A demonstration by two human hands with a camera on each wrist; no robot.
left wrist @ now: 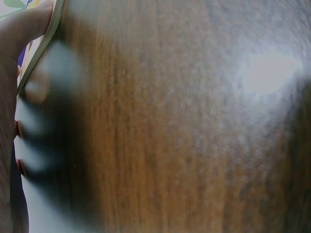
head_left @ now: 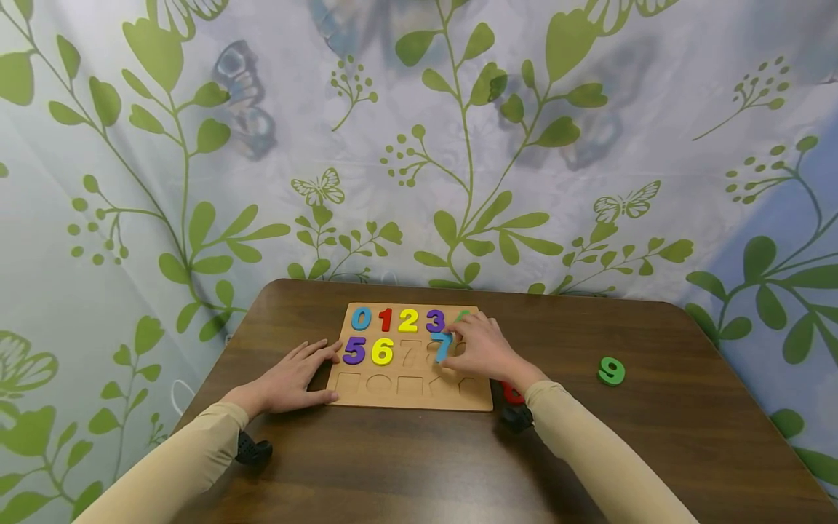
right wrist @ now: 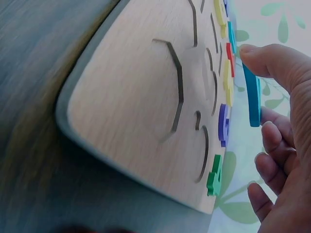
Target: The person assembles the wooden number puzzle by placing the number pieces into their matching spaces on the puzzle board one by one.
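Note:
A wooden number puzzle board [head_left: 386, 399] lies on the table. My right hand [head_left: 487, 351] pinches a blue number 7 [head_left: 441, 347] between thumb and fingers, held up over the board's middle row in the right wrist view. Just left of it shows a 7-shaped recess [head_left: 411, 354]. My left hand [head_left: 288, 380] rests at the board's left edge with fingers spread, thumb at the lower corner. Seated in the board are a blue 0 [head_left: 361, 319], red 1, yellow 2, purple 3 [head_left: 435, 321], purple 5 and yellow 6 [head_left: 382, 351]. The green 4 [right wrist: 215, 177] is partly covered by my right hand in the head view.
A red number piece [head_left: 513, 394] lies partly hidden under my right wrist, right of the board. Farther right on the brown table [head_left: 419, 466] lies a green 9 [head_left: 612, 371]. A leaf-patterned curtain [head_left: 366, 145] hangs behind the table's far edge.

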